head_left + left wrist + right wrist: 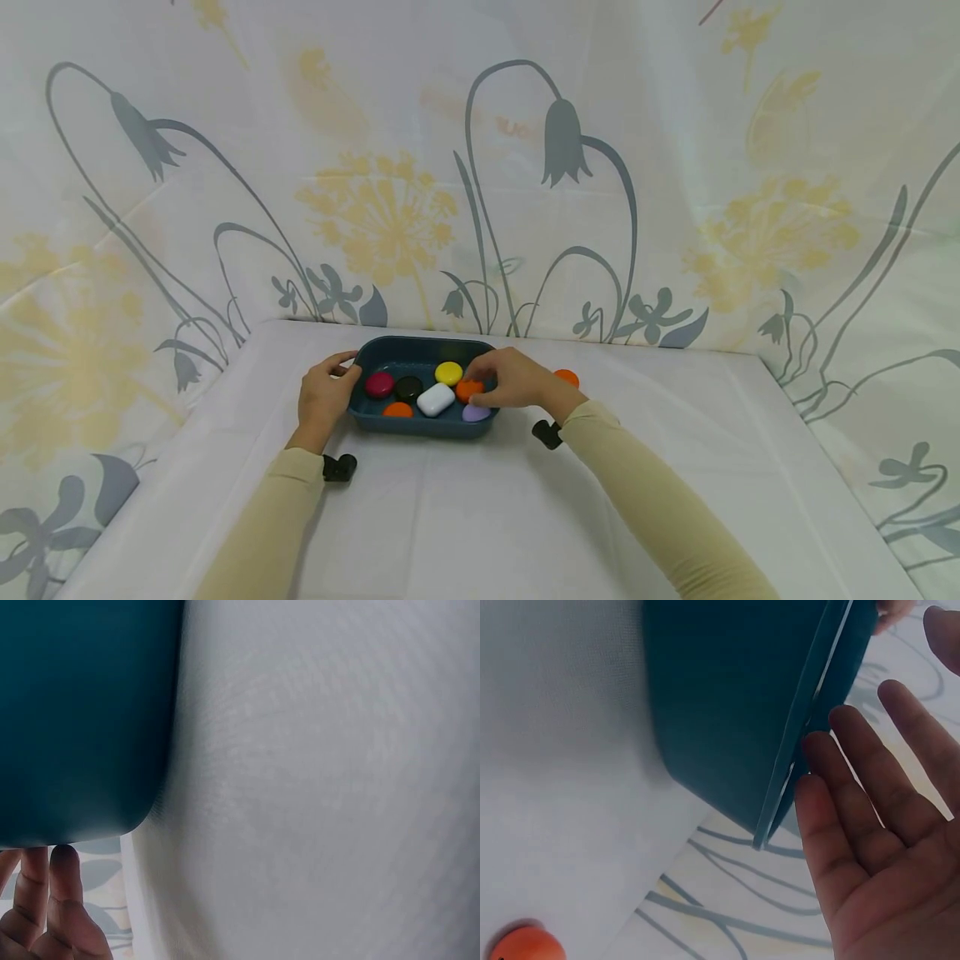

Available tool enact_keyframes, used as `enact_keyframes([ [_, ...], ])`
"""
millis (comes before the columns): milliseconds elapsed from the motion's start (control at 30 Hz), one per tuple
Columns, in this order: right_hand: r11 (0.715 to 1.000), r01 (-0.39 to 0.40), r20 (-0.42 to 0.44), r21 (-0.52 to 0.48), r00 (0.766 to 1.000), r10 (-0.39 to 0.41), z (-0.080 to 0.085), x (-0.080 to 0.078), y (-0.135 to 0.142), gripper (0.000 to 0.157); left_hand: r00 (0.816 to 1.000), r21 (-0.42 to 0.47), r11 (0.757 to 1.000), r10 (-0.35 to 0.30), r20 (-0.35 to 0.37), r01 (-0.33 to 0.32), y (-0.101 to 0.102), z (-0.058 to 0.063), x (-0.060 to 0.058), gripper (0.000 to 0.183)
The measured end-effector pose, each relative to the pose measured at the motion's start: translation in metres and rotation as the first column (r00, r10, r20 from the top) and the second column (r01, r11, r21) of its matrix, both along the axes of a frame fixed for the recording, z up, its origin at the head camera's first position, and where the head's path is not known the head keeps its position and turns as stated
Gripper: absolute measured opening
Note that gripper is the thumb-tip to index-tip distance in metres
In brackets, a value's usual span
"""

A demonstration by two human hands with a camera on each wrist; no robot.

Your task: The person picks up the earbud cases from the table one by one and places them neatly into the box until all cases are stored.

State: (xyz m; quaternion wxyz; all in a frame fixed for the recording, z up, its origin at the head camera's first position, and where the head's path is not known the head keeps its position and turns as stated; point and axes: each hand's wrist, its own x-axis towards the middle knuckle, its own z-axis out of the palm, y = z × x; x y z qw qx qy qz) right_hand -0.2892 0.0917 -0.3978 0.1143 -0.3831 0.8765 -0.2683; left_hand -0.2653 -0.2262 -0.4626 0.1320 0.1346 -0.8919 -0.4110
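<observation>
A dark teal rectangular dish (422, 427) stands on the white-covered table. My left hand (322, 398) holds its left end, thumb at the rim; the fingertips (65, 859) touch the outer wall in the left wrist view. Over the right end, my right hand (513, 379) hovers with thumb and fingers apart and nothing between them. Below it lie an orange rounded piece (468, 390) and a lilac one (475, 412). Also inside are a dark red piece (379, 384), a black one (408, 389), a yellow one (448, 372), a white one (436, 400) and another orange one (397, 410).
One more orange piece (567, 377) is on the table behind my right wrist, partly hidden. A flower-patterned curtain (517, 208) hangs along the table's far edge and both sides. Each wrist carries a small black camera.
</observation>
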Motion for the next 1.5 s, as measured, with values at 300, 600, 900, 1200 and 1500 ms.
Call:
enact_keyframes([
  [300, 0.999, -0.024, 0.041, 0.044, 0.999, 0.022, -0.003, 0.0, -0.004, 0.036, 1.0, 0.004, 1.0, 0.007, 0.008, -0.007, 0.0, -0.001, 0.0, 0.037],
  [600, 0.99, -0.002, 0.078, 0.14, 0.997, -0.009, -0.004, -0.002, -0.012, 0.036, 1.0, 0.006, 1.0, 0.001, 0.006, -0.001, 0.0, 0.001, 0.0, 0.038],
  [900, 0.982, 0.006, 0.074, 0.19, 0.997, -0.02, -0.004, -0.004, -0.016, 0.033, 1.0, 0.006, 1.0, 0.004, 0.013, -0.004, 0.0, 0.0, -0.001, 0.038],
  [1200, 0.979, -0.002, 0.072, 0.205, 0.997, -0.013, -0.006, -0.005, -0.018, 0.033, 1.0, 0.009, 1.0, -0.001, 0.013, 0.001, -0.002, 0.0, 0.001, 0.038],
  [1500, 0.969, -0.027, 0.053, 0.245, 0.998, 0.014, -0.008, -0.006, -0.02, 0.029, 1.0, 0.011, 1.0, -0.011, 0.01, 0.011, -0.002, 0.0, -0.001, 0.038],
])
